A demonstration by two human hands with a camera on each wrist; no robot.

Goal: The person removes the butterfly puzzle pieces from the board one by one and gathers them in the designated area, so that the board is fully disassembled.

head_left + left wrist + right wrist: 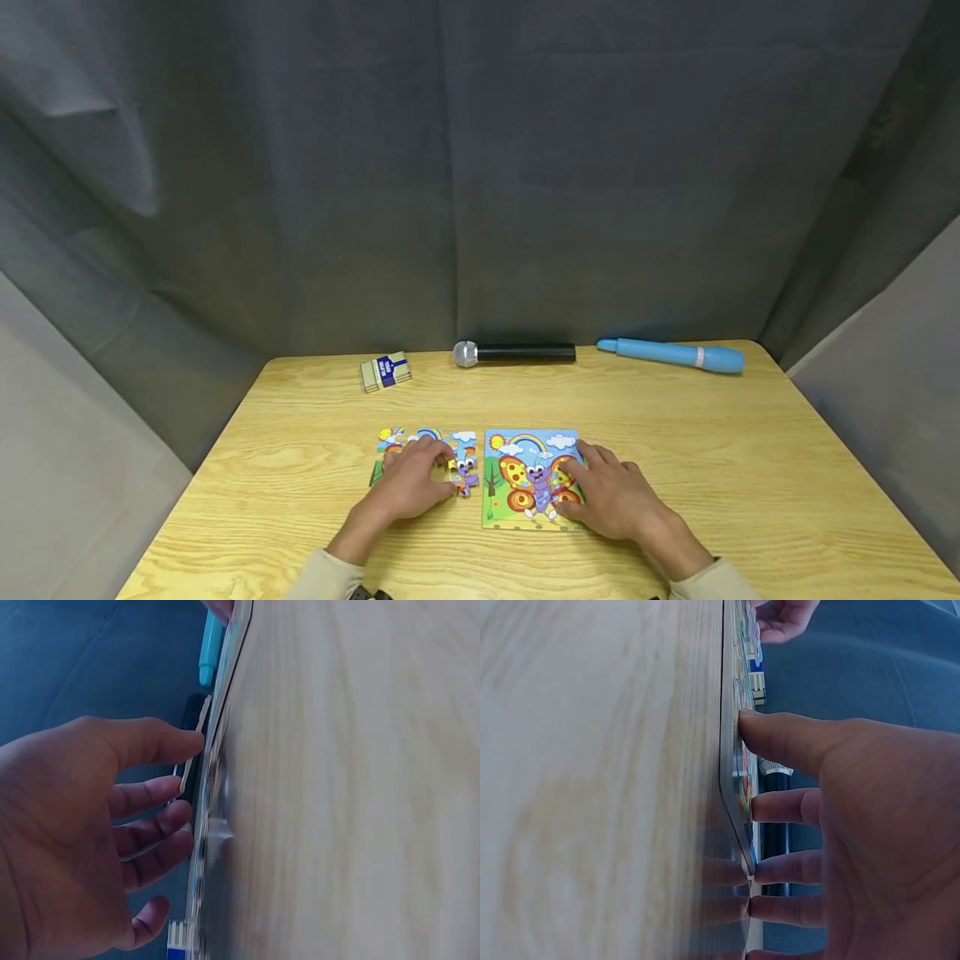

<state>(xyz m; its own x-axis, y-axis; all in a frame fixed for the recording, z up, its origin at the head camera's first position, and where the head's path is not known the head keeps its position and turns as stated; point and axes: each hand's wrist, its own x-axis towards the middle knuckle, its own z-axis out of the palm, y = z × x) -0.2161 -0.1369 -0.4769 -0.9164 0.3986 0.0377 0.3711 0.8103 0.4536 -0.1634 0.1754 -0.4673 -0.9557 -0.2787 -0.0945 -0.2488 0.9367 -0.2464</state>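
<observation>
A butterfly picture board (498,500) lies flat on the wooden table. My right hand (611,498) rests on its right side, thumb and index fingertip on the picture, the other fingers along its edge. Left of the board is a group of jigsaw pieces (463,437) showing sun, rainbow and cloud, partly hidden under my left hand (411,479). In the left wrist view, my left thumb and index finger pinch a thin puzzle piece (204,716), tilted up from the surface. From the head, a purple butterfly-face piece (467,477) shows beside those fingertips.
Along the back edge of the table (300,433) lie a striped packet with a blue label (386,371), a black microphone (525,353) with a silver head, and a blue marker-shaped object (660,352). A dark curtain (450,167) hangs behind.
</observation>
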